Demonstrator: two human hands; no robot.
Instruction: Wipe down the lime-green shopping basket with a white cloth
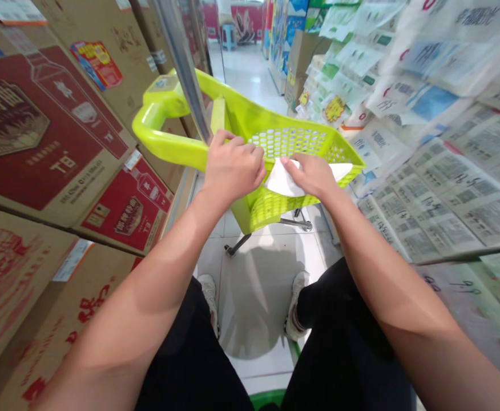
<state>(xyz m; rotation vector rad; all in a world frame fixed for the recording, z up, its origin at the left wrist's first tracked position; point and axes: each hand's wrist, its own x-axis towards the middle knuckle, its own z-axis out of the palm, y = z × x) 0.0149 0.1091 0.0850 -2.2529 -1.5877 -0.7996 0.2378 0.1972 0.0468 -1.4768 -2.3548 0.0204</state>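
Under the left hand (235, 162), whatever its fingers close on is hidden: they are clenched, knuckles up, just where the metal pole (181, 57) meets the cart (252, 108), and I cannot tell whether they grasp the pole or the cart. The pole's upper end is cut off by the top edge. The right hand (312, 174) covers the middle of a white sheet (281, 181), which shows at both sides of it over the cart's basket; its thumb presses the sheet from above, while the other fingertips are out of sight, so the grasp is seen only in part. Both arms reach forward and inward, backs of the hands up, the hands near each other but apart. The packs (404, 85) at right are blurred, the boxes (40, 131) at left cropped, and a green thing (271, 398) barely enters at the bottom.
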